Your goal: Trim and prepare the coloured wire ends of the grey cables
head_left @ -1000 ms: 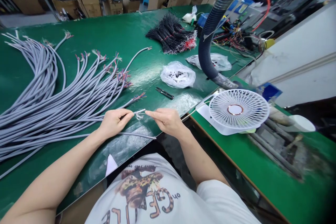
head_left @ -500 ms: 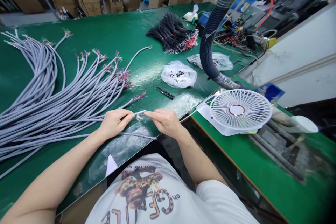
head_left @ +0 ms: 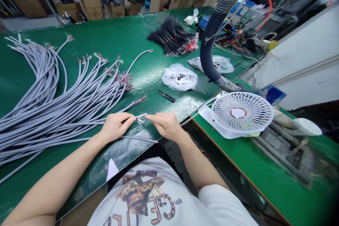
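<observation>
Between my hands runs the stripped end of a grey cable, with loose white strands hanging from it. My left hand pinches the cable just behind the stripped part. The fingertips of my right hand are closed on the white tip of the cable end. Beside my left hand lies a large bundle of grey cables, several ends frayed into red, blue and white wires. One more single grey cable passes below my hands near the table edge.
Black thread snips lie beyond my right hand, near a clear bag of small black parts. Farther back is a bundle of black wires. To the right stand a white fan and a ribbed hose. The green table ends just before my body.
The view has shifted slightly. Both hands keep nearly the same grip on the cable end.
</observation>
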The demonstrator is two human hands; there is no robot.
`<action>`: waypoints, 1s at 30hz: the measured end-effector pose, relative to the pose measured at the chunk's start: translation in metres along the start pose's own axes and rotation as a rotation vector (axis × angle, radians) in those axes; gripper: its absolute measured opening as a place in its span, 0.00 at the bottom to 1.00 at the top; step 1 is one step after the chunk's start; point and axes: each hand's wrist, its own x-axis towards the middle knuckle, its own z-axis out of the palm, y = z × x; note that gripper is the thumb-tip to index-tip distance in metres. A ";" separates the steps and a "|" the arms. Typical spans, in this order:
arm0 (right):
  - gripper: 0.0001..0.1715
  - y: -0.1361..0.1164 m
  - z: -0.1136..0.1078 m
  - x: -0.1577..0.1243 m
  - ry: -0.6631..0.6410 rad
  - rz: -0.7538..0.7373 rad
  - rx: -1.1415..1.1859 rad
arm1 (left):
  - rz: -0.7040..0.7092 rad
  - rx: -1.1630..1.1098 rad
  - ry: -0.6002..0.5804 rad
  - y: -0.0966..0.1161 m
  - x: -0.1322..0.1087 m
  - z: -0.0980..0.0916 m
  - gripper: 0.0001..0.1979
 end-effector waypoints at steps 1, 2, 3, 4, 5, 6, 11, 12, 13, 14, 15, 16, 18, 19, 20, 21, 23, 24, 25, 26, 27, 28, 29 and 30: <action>0.16 0.000 0.001 0.000 0.005 0.003 0.012 | 0.003 0.002 0.001 0.000 0.000 0.000 0.15; 0.16 0.001 0.001 0.000 0.009 0.005 0.024 | 0.006 0.005 0.003 0.000 0.000 0.000 0.15; 0.16 0.001 0.002 -0.001 0.014 0.005 0.036 | 0.009 0.007 0.006 0.001 0.000 -0.001 0.15; 0.16 0.002 0.003 -0.001 0.019 0.006 0.048 | 0.010 0.009 0.008 0.001 0.001 -0.001 0.15; 0.16 0.002 0.004 -0.001 0.022 0.008 0.059 | 0.009 0.008 0.009 0.002 0.001 -0.001 0.15; 0.16 0.003 0.004 -0.002 0.022 0.011 0.071 | 0.008 0.006 0.007 0.002 0.001 -0.001 0.15; 0.16 0.003 0.007 -0.002 0.018 0.004 0.099 | 0.008 0.001 0.013 0.003 0.002 -0.001 0.15; 0.16 0.002 0.008 -0.002 0.024 0.004 0.095 | 0.009 0.004 0.015 0.003 0.001 -0.001 0.16; 0.16 0.001 0.008 -0.001 0.031 0.008 0.087 | 0.012 0.007 0.015 0.003 0.001 -0.001 0.16; 0.15 -0.001 0.008 -0.001 0.037 0.017 0.078 | 0.014 0.011 0.015 0.003 0.001 -0.001 0.16; 0.15 -0.004 0.008 0.000 0.040 0.030 0.067 | 0.016 0.016 0.014 0.003 0.001 -0.001 0.16; 0.14 -0.006 0.008 0.001 0.039 0.050 0.052 | 0.018 0.021 0.012 0.003 0.001 -0.001 0.16; 0.12 -0.012 0.007 0.003 0.030 0.097 0.015 | 0.026 0.031 0.010 0.002 0.000 0.000 0.16; 0.12 -0.015 0.007 0.004 0.023 0.120 -0.003 | 0.031 0.037 0.008 0.002 0.000 0.000 0.15; 0.12 -0.017 0.006 0.005 0.015 0.137 -0.015 | 0.036 0.045 0.007 0.002 0.000 0.001 0.15; 0.13 -0.018 0.006 0.006 0.007 0.147 -0.021 | 0.043 0.053 0.006 0.001 0.000 0.001 0.15; 0.16 -0.019 0.006 0.007 -0.005 0.145 -0.016 | 0.058 0.074 0.004 0.001 0.000 0.002 0.15; 0.17 -0.019 0.007 0.008 -0.009 0.143 -0.010 | 0.068 0.085 -0.002 0.001 0.000 0.003 0.14; 0.18 -0.019 0.007 0.008 -0.009 0.146 -0.005 | 0.078 0.096 -0.009 0.001 0.000 0.003 0.14; 0.19 -0.018 0.008 0.008 -0.009 0.150 -0.001 | 0.087 0.106 -0.015 0.002 0.000 0.003 0.15; 0.19 -0.017 0.009 0.009 -0.008 0.157 0.002 | 0.095 0.115 -0.020 0.002 0.000 0.003 0.15; 0.20 -0.017 0.009 0.009 -0.007 0.164 0.007 | 0.100 0.122 -0.020 0.003 0.000 0.002 0.15; 0.20 -0.016 0.010 0.010 -0.006 0.171 0.018 | 0.102 0.126 -0.017 0.004 0.000 0.002 0.15; 0.20 -0.015 0.010 0.010 -0.003 0.177 0.039 | 0.099 0.130 -0.009 0.004 0.000 0.002 0.14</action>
